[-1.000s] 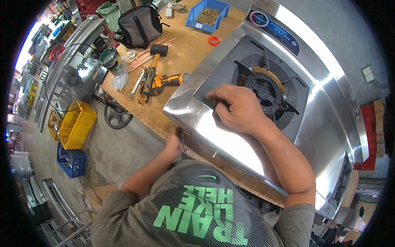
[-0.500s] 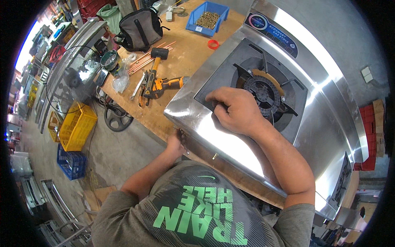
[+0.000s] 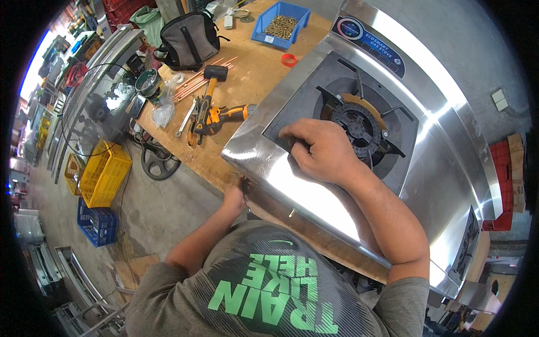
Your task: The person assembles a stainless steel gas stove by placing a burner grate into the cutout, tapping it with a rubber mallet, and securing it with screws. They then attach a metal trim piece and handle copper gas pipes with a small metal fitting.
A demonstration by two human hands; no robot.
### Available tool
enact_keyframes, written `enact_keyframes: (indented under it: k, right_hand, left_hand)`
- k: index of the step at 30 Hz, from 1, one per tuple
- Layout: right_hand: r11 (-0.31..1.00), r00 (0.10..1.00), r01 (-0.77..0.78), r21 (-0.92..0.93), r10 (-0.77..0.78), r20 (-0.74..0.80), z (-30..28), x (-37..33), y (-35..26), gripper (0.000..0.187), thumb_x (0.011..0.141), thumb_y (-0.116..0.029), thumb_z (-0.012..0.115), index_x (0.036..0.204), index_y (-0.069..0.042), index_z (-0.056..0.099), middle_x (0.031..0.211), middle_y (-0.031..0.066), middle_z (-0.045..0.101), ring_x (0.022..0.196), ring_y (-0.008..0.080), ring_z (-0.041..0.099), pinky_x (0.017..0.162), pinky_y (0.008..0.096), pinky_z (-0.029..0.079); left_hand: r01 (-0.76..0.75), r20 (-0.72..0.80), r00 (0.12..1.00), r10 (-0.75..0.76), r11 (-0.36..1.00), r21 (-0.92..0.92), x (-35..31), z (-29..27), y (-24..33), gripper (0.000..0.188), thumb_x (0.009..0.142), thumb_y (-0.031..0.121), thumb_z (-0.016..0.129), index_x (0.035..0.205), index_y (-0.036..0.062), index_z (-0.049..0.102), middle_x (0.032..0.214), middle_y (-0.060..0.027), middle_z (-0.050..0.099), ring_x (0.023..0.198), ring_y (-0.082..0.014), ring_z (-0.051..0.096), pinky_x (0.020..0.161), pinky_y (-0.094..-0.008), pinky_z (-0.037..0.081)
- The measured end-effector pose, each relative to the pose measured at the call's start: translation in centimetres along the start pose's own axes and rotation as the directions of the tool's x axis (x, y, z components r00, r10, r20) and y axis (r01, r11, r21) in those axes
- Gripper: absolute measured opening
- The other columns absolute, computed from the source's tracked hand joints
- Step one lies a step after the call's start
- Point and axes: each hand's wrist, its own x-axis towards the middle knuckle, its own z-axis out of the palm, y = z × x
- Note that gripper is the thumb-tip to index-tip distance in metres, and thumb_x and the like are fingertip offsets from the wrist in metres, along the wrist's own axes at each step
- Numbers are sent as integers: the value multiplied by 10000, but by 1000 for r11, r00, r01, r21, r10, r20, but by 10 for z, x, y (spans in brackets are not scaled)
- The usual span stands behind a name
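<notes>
A stainless steel gas stove (image 3: 241, 147) stands at an angle on the wooden workbench. My right hand (image 3: 321, 147) is over the near left corner of its dark burner plate (image 3: 314, 76), beside the round burner (image 3: 356, 130). Its fingers are curled, with thumb and forefinger close together; something dark shows under them, too hidden to name. At the stove's front left corner, just below the steel edge, is my left hand (image 3: 233, 196). Its fingers reach in by the front panel and are mostly hidden. A small brass fitting (image 3: 292, 213) sticks out of the front, to the right of it.
On the bench lie an orange-and-black power tool (image 3: 210, 118), a wrench (image 3: 186, 118), a black-headed mallet (image 3: 216, 73), copper rods (image 3: 193, 85), a red tape ring (image 3: 288, 60), a blue bin (image 3: 281, 25) of brass fittings and a grey bag (image 3: 192, 40). A fan (image 3: 98, 106) and yellow crate (image 3: 105, 174) stand left.
My left hand has shifted slightly left and down along the stove's front corner. The right hand keeps its place on the burner plate. The whole view has moved a little.
</notes>
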Motion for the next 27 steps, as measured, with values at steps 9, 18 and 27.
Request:
enact_keyframes:
  k: [9, 18, 27]
  right_hand:
    - [1000, 1000, 12, -7, -12, -6, 0, 0, 0, 266, 797, -135, 565, 1008, -58, 708, 977, 160, 701, 911, 374, 673, 821, 484, 539]
    - [1000, 1000, 26, -6, -26, -11, 0, 0, 0, 260, 799, -129, 565, 1006, -62, 708, 985, 152, 701, 913, 368, 673, 818, 475, 540]
    - [997, 996, 71, -15, -72, -57, 2, 0, 0, 276, 772, -72, 551, 997, -39, 708, 944, 157, 699, 866, 356, 679, 803, 437, 545]
  left_hand:
    - [-15, -38, 999, 23, 980, 200, -5, -1, 10, 257, 1032, 344, 516, 999, 112, 622, 702, -13, 549, 527, -144, 483, 459, -303, 364]
    - [-23, -12, 1000, 26, 983, 184, -5, 0, 3, 335, 1038, 333, 468, 954, 51, 629, 701, -44, 567, 497, -161, 479, 451, -320, 374]
    - [-48, -6, 999, 49, 990, 131, -12, 5, 7, 288, 1032, 303, 494, 983, 55, 631, 709, -35, 562, 525, -155, 488, 454, -311, 377]
